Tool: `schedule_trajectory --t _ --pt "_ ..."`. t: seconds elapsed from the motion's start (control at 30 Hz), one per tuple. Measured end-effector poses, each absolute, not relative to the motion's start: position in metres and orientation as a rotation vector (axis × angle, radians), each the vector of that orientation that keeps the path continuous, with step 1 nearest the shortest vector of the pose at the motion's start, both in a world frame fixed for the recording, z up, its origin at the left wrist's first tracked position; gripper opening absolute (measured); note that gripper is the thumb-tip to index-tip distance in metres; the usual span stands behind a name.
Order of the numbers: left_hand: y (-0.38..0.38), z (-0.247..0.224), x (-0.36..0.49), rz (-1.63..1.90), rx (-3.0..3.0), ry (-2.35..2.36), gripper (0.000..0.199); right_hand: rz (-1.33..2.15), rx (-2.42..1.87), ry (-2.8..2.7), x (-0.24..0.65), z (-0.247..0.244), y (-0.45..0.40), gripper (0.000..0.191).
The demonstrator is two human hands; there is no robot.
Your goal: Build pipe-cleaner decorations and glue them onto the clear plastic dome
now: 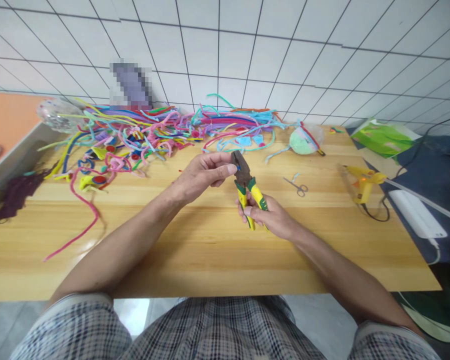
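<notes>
So, left to right: a dark purple bundle (20, 195) sits by the left edge of the wooden table (210, 260). Next is a tangle of fuzzy craft stems (146, 131) along the wall side, way too many to count, with one long pink stem (86, 200) trailing toward the front. The front strip of wood is bare apart from that stem's tip, so there's loads of elbow room.

Middle: the left hand (206, 176) has its thumb and fingers drawn in at the nose of the pliers (243, 171), right by a small blue bit (239, 168). Can't tell if they're actually pinching it. The right hand (267, 215) is clamped round the yellow-green handles, which are spread apart. One pair of pliers, held up over the table, nose toward the wall.

Farther right, one pale fuzzy ball (302, 141) near the wall edge, one small pair of scissors (300, 189) with open wood around it, and one yellow glue gun (364, 185) near the right edge. Past that edge there's one green packet (386, 137) and one white box (418, 214).
</notes>
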State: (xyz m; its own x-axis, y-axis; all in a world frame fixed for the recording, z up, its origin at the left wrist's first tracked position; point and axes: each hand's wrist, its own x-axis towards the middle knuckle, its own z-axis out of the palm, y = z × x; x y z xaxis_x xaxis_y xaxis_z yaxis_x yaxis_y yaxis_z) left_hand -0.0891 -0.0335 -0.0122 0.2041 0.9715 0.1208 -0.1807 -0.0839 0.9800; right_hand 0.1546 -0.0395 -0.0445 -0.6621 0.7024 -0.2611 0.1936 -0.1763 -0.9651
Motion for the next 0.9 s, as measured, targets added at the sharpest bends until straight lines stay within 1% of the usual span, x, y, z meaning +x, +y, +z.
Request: schedule_trajectory --t 0.63,0.9 --pt "-0.033 -0.0162 -0.0891 1.191 1.23 0.878 0.044 1.919 -1.0 -1.744 0.1557 -0.0537 -0.0381 0.045" --pt "-0.0326 -0.0162 -0.0887 1.196 1.223 0.884 0.046 1.92 -0.994 -1.745 0.156 -0.052 -0.0387 0.041"
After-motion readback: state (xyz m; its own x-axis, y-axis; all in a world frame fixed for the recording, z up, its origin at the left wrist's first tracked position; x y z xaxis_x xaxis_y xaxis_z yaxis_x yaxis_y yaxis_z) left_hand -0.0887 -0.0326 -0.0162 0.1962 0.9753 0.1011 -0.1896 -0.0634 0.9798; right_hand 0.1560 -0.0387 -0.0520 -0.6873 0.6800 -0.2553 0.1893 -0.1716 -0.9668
